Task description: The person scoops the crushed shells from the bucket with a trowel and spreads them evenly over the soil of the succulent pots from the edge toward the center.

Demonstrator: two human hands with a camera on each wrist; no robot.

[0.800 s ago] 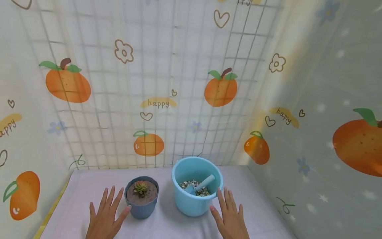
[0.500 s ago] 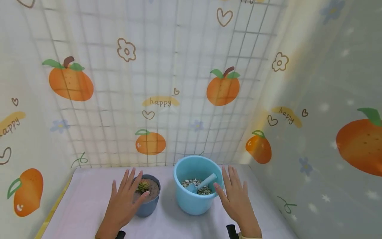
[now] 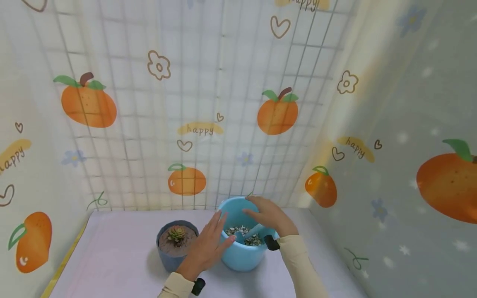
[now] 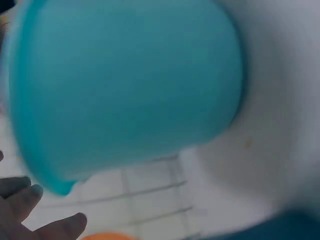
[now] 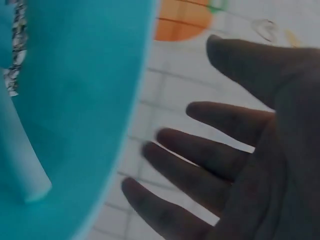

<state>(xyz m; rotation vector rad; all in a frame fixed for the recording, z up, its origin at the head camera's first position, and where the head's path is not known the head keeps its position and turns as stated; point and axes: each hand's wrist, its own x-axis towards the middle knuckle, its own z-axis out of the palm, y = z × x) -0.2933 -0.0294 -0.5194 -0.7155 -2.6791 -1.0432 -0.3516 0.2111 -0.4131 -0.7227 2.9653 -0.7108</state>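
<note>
A light-blue bucket [image 3: 244, 258] stands on the table, holding speckled gravel-like grit [image 3: 238, 230] and a light-blue scoop [image 3: 255, 231] whose handle leans on the inner wall. My left hand [image 3: 208, 246] is at the bucket's left side, fingers extended near the rim; the left wrist view has the bucket wall [image 4: 130, 85] filling most of it. Over the bucket's right rim reaches my right hand [image 3: 270, 215], fingers spread and holding nothing. In the right wrist view those fingers [image 5: 200, 150] are beside the rim, with the scoop handle [image 5: 25, 160] inside.
Left of the bucket, partly behind my left forearm, stands a grey-blue pot [image 3: 169, 256] of brown soil with a small succulent [image 3: 177, 234]. A white cloth covers the table [image 3: 119, 248]. Behind rises a wire grid under an orange-printed curtain [image 3: 186, 181]; another curtain [image 3: 372, 231] hangs right.
Both hands have moved in toward the bucket: the left went rightward past the pot to the bucket's left side, the right swung leftward over its rim. Pot and bucket have stayed put.
</note>
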